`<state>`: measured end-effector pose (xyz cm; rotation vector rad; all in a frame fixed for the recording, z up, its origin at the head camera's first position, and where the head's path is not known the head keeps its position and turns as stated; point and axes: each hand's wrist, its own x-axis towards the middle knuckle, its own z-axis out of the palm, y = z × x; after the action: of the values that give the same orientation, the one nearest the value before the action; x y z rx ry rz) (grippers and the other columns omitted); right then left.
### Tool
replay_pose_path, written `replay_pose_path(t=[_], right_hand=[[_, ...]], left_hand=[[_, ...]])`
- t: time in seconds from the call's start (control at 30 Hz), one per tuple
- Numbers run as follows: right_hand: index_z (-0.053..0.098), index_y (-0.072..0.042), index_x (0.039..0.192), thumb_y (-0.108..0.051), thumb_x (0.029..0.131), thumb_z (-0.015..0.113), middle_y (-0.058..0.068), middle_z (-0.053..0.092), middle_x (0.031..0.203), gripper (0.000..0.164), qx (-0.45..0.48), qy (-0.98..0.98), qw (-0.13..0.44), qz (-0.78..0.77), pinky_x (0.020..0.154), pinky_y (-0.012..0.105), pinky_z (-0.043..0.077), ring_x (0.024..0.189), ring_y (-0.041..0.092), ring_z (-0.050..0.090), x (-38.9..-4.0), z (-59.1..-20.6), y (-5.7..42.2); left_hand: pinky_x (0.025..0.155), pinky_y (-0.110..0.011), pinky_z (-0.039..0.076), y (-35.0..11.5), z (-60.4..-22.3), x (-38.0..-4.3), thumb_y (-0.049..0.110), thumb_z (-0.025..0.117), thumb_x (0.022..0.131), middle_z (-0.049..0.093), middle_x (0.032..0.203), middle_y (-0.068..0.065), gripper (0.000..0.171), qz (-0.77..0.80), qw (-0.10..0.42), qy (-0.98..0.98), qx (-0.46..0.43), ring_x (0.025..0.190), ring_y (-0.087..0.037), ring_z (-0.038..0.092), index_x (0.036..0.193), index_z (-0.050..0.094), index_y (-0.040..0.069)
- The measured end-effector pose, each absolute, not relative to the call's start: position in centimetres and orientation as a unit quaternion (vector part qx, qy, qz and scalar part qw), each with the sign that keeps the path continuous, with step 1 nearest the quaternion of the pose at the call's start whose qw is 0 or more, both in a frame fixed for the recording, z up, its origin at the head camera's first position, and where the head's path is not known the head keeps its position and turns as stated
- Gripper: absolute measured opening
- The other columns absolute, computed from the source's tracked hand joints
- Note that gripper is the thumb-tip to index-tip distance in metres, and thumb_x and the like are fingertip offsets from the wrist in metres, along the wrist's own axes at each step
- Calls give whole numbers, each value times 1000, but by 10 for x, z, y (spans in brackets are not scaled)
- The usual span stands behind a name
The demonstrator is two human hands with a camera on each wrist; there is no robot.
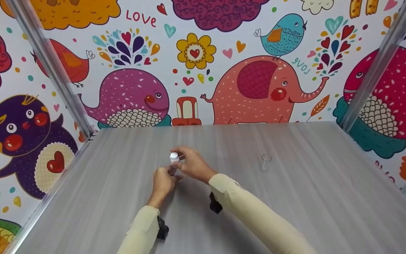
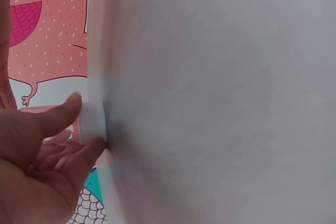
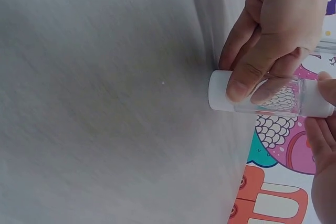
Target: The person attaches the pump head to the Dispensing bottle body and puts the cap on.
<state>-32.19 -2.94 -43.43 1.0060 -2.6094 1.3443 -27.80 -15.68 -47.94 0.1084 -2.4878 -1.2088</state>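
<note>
A small clear bottle [image 3: 286, 99] with a white base [image 3: 220, 92] and a white cap [image 3: 314, 102] stands upright on the table, left of its middle. Low on it, my left hand [image 1: 163, 182] grips the base between thumb and fingers, as the left wrist view shows. From the right, my right hand [image 1: 195, 165] pinches the cap at the top with thumb and fingers. In the head view the two hands cover most of the bottle's body, leaving the cap's top in sight. The right wrist view shows the see-through body between both hands.
A clear glass cup [image 1: 265, 163] stands on the grey wood-grain table [image 1: 305, 197], to the right of both hands. Behind the table rises a wall [image 1: 234, 42] printed with cartoon animals, with metal posts [image 1: 56, 74] at the corners.
</note>
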Motion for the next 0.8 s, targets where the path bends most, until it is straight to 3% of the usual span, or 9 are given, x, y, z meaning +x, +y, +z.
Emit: replay_pose_path(t=[0.2,0.4,0.5,0.7,0.8], right_hand=[[57,-8,134,-15,87,77,7,66,124,52,308,-852,-3,424,98,32,54,110,18,64,-322,-430,-30],[53,-8,139,-24,87,79,11,62,130,60,314,-854,-10,415,99,37,53,114,23,62,-322,-421,-31],[55,-7,137,-21,88,77,11,61,133,56,332,-851,-2,406,101,38,52,115,24,61,-322,-419,-32],[58,-7,135,-7,86,71,10,59,134,51,350,-850,-4,393,104,37,50,119,23,59,-321,-420,-32],[59,-7,134,0,87,68,10,60,133,49,350,-847,-10,399,104,37,50,118,22,60,-320,-422,-32]], left_hand=[[59,-30,43,-156,-479,-278,-2,81,70,61,63,-6,12,-433,193,-879,43,60,-16,46,71,70,-5],[64,-36,49,-156,-480,-277,-3,82,68,72,73,-17,14,-442,205,-872,37,64,-17,50,77,73,-7],[63,-35,49,-156,-479,-276,-4,82,66,71,72,-16,15,-441,207,-873,37,64,-16,49,79,73,-6],[57,-28,38,-157,-478,-276,-4,80,67,48,61,2,13,-432,195,-880,29,60,-14,42,78,72,-3],[58,-27,42,-157,-478,-276,-4,80,68,60,62,-2,12,-430,196,-881,31,60,-13,45,79,74,-2]])
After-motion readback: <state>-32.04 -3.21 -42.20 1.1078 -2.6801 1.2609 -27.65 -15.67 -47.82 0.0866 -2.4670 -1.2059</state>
